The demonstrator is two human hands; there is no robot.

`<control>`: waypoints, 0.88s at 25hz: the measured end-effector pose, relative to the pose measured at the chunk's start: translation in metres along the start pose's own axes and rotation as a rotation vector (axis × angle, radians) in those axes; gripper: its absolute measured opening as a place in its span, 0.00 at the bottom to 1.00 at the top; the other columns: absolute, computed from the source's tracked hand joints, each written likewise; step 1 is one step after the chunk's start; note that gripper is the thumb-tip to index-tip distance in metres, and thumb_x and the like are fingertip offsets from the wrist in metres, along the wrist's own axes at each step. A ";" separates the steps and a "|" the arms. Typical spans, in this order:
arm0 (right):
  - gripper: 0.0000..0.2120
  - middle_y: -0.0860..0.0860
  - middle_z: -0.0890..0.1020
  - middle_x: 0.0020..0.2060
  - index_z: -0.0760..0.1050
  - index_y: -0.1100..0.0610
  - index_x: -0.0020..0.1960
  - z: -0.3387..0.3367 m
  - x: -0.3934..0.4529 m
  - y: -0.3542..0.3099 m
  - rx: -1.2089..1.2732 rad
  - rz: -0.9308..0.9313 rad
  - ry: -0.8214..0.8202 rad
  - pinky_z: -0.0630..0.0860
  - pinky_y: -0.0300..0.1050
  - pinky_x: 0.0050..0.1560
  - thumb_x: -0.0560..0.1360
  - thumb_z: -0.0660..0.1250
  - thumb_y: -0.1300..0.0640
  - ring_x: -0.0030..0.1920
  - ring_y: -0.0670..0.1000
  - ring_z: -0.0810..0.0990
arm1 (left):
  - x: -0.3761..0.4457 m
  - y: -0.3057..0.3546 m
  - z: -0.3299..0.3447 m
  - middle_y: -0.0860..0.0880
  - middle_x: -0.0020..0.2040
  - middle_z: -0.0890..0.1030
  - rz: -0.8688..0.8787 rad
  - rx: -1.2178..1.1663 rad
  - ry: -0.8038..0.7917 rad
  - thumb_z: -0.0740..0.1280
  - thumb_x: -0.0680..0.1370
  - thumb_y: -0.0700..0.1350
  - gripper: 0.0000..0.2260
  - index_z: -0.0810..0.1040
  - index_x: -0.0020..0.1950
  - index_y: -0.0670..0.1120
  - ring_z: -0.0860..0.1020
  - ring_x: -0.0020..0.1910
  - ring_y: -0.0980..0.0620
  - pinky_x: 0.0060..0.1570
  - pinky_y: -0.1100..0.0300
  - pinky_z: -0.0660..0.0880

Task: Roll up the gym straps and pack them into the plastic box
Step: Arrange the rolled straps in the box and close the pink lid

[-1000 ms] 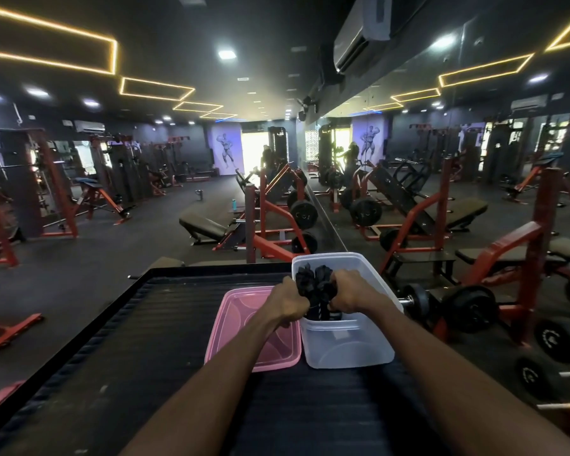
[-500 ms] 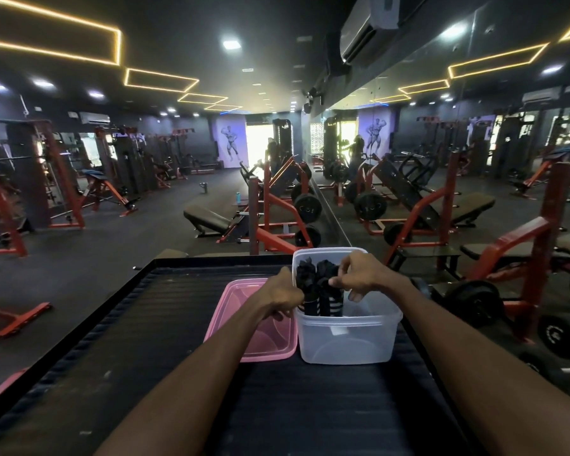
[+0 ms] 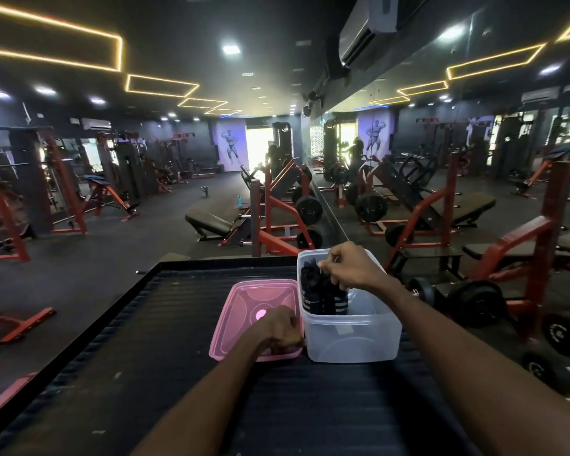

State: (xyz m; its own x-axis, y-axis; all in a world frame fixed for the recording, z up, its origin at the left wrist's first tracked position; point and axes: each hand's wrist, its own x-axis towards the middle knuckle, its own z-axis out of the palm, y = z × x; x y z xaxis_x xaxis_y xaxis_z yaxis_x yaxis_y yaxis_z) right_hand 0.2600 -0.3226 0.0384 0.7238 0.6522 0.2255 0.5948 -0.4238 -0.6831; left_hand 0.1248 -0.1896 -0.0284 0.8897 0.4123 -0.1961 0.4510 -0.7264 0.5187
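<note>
Fingers (image 3: 334, 274) of the right hand (image 3: 352, 268) pinch rolled gym straps (image 3: 323, 292) upright inside the clear plastic box (image 3: 352, 337).
Left hand (image 3: 278, 327), at nine o'clock from the box, curls over the pink lid's (image 3: 244, 311) near edge.

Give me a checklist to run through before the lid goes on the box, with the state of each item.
1. Rolled straps inside the plastic box: ok, they stand at its left side.
2. Straps below the rim: not ok, their tops poke above it.
3. Right hand clear of the box: not ok, it reaches in and its fingers pinch the strap tops.
4. Left hand on the pink lid: ok, it grips the lid's near right corner.
5. Lid within reach: ok, it lies flat on the black mat, right beside the box.
6. No straps left outside the box: ok, none shows on the mat.
</note>
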 end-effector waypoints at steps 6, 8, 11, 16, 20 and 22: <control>0.11 0.53 0.83 0.31 0.77 0.56 0.38 0.017 0.000 -0.016 -0.053 0.013 -0.069 0.76 0.40 0.28 0.79 0.67 0.56 0.28 0.49 0.81 | 0.000 -0.010 -0.003 0.43 0.52 0.80 -0.063 0.208 0.015 0.72 0.70 0.51 0.20 0.77 0.56 0.41 0.80 0.49 0.45 0.45 0.55 0.78; 0.10 0.53 0.83 0.31 0.79 0.58 0.39 0.023 0.000 -0.024 -0.054 0.009 -0.064 0.75 0.38 0.28 0.79 0.67 0.56 0.28 0.48 0.81 | -0.004 -0.015 -0.004 0.42 0.59 0.78 -0.077 0.322 0.054 0.70 0.73 0.52 0.22 0.74 0.62 0.42 0.78 0.55 0.44 0.51 0.52 0.76; 0.11 0.54 0.84 0.31 0.79 0.59 0.40 0.031 -0.001 -0.036 -0.033 -0.010 -0.057 0.73 0.36 0.26 0.79 0.67 0.57 0.27 0.47 0.81 | -0.004 -0.024 -0.003 0.42 0.63 0.76 -0.072 0.383 0.090 0.69 0.75 0.54 0.23 0.73 0.64 0.43 0.76 0.61 0.42 0.55 0.50 0.73; 0.10 0.54 0.84 0.32 0.78 0.58 0.39 0.038 -0.005 -0.051 0.016 -0.048 -0.030 0.73 0.37 0.30 0.79 0.68 0.57 0.26 0.44 0.80 | -0.012 -0.024 -0.029 0.43 0.55 0.81 0.067 0.488 0.385 0.66 0.76 0.46 0.11 0.78 0.55 0.41 0.80 0.52 0.43 0.46 0.52 0.74; 0.10 0.55 0.84 0.31 0.80 0.61 0.42 0.043 -0.001 -0.061 0.104 -0.007 0.088 0.74 0.40 0.30 0.79 0.68 0.57 0.27 0.46 0.80 | -0.025 0.000 -0.083 0.43 0.51 0.81 0.062 0.359 0.702 0.61 0.80 0.44 0.10 0.75 0.57 0.40 0.81 0.49 0.42 0.38 0.55 0.68; 0.09 0.57 0.84 0.32 0.79 0.63 0.45 0.045 -0.001 -0.065 0.175 0.032 0.120 0.73 0.38 0.26 0.80 0.66 0.58 0.27 0.48 0.80 | -0.033 0.012 -0.107 0.44 0.45 0.78 0.114 0.244 0.785 0.59 0.81 0.46 0.09 0.71 0.55 0.41 0.77 0.41 0.44 0.35 0.56 0.66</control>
State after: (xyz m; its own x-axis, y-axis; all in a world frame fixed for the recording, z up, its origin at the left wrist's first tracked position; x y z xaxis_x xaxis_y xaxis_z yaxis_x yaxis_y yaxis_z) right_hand 0.2051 -0.2674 0.0510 0.7841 0.5559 0.2759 0.5086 -0.3207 -0.7991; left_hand 0.0935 -0.1531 0.0732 0.6635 0.5269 0.5312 0.4443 -0.8487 0.2870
